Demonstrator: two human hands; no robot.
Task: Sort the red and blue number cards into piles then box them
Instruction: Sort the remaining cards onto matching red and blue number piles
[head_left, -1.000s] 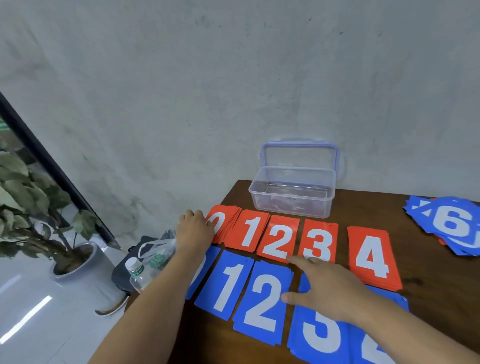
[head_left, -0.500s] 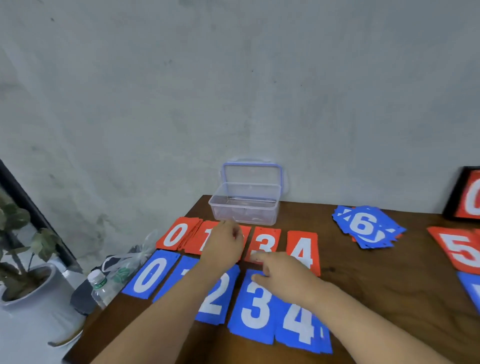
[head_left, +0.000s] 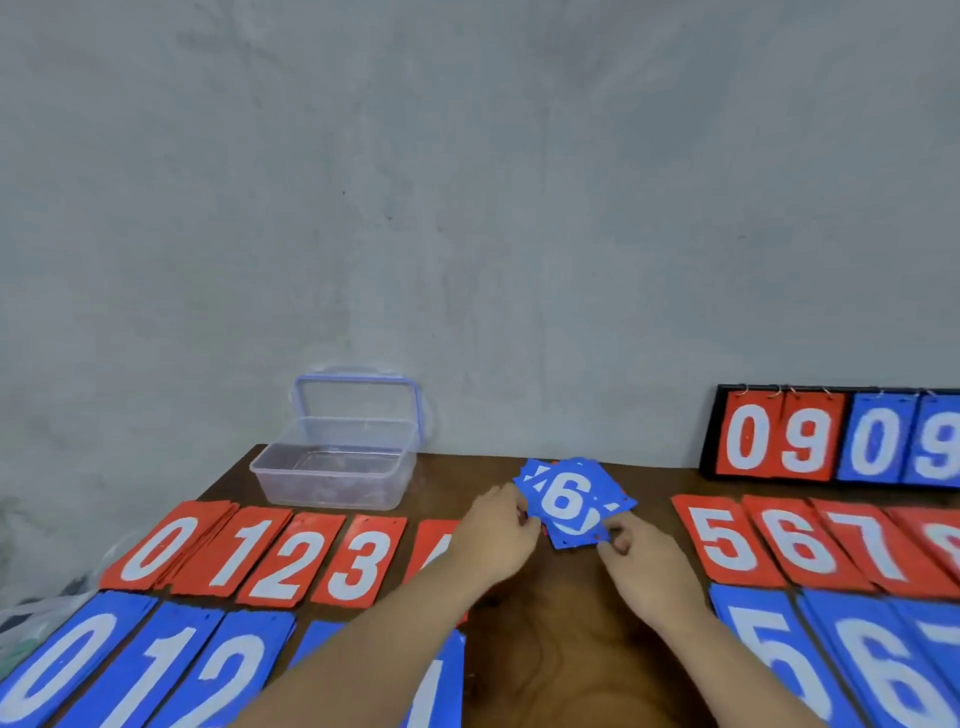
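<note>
Curled fingers of left hand (head_left: 493, 530) and right hand (head_left: 644, 561) pinch the untidy heap of flat blue number cards (head_left: 569, 499), probably gathering it for sorting.

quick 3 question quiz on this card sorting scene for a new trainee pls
1. True or false: the lid of the clear box is shut.
2. Which digit shows on top of the card pile held between the left hand and the right hand? A) 3 B) 6 C) 8
3. Short answer: reading left to right, which digits show on the scoreboard against the wall?

Key: 1 false, the lid stands open; 2 B; 3 0 9 0 9, two red then two blue.
</note>
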